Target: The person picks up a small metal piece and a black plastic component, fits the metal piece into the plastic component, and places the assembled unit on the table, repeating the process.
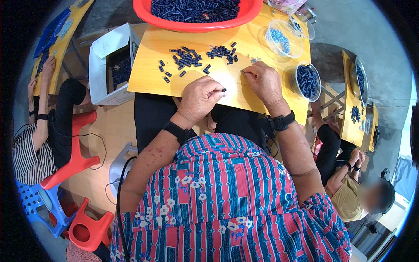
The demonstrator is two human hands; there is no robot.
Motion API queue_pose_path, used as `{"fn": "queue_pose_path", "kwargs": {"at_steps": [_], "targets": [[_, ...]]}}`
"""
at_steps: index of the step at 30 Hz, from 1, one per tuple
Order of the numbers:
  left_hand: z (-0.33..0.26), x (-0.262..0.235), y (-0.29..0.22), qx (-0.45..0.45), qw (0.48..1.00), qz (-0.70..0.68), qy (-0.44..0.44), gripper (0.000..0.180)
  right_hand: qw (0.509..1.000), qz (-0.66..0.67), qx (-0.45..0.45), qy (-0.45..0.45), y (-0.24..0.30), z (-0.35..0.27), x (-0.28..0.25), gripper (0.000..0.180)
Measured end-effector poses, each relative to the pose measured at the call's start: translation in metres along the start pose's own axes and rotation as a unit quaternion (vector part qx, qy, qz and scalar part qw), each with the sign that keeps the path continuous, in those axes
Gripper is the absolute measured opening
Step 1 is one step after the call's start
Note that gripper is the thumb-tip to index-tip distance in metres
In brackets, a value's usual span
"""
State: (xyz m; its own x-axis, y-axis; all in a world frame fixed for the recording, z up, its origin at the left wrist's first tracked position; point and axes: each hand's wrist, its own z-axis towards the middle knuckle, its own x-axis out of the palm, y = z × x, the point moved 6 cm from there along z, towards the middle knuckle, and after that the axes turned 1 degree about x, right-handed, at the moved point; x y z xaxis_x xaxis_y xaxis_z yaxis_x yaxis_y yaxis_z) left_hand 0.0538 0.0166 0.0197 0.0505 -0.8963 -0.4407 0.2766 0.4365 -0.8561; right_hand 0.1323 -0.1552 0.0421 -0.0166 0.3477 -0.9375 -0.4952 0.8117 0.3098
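Note:
My left hand (200, 97) pinches a small black plastic piece (224, 90) between thumb and fingertips, just above the near part of the yellow table. To its right, my right hand (264, 82) is closed in a pinch on a tiny item whose kind I cannot make out. Beyond my left hand lies a loose pile of short dark tube-shaped pieces (187, 57), with a second pile (221, 53) to its right. A few tiny pale pieces (255, 60) lie just beyond my right hand.
A red basin (196, 25) full of dark pieces stands at the far edge. On the right are a clear tub of pale blue bits (279, 40) and a round tub of dark pieces (307, 81). A white carton (98, 65) stands left. Other people sit at tables on both sides.

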Motion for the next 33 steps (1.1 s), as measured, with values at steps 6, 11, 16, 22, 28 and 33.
{"fn": "queue_pose_path", "kwargs": {"at_steps": [6, 11, 16, 22, 28, 33], "targets": [[-0.001, 0.001, 0.0, -0.005, 1.0, 0.002, 0.0, 0.009, 0.999, -0.03, -0.022, -0.007, 0.01, -0.001, -0.001, 0.01], [-0.001, 0.001, 0.001, -0.001, 1.0, 0.004, 0.002, 0.009, 0.999, 0.03, 0.028, -0.029, 0.002, -0.002, 0.004, 0.009], [-0.001, 0.0, 0.0, -0.003, 1.0, 0.005, 0.0, 0.009, 0.999, 0.016, 0.02, -0.044, 0.0, -0.001, 0.007, 0.007], [-0.001, 0.0, 0.002, -0.04, 0.999, 0.015, 0.021, 0.01, 0.993, 0.005, -0.018, -0.117, -0.002, 0.0, -0.022, 0.007], [-0.001, 0.001, 0.001, -0.04, 0.999, 0.0, 0.013, 0.009, 0.987, 0.095, -0.013, -0.132, -0.003, -0.008, -0.013, 0.01], [-0.001, 0.001, 0.001, -0.035, 0.999, 0.008, 0.015, 0.009, 0.985, 0.129, -0.017, -0.113, 0.001, -0.011, -0.012, 0.006]]}}
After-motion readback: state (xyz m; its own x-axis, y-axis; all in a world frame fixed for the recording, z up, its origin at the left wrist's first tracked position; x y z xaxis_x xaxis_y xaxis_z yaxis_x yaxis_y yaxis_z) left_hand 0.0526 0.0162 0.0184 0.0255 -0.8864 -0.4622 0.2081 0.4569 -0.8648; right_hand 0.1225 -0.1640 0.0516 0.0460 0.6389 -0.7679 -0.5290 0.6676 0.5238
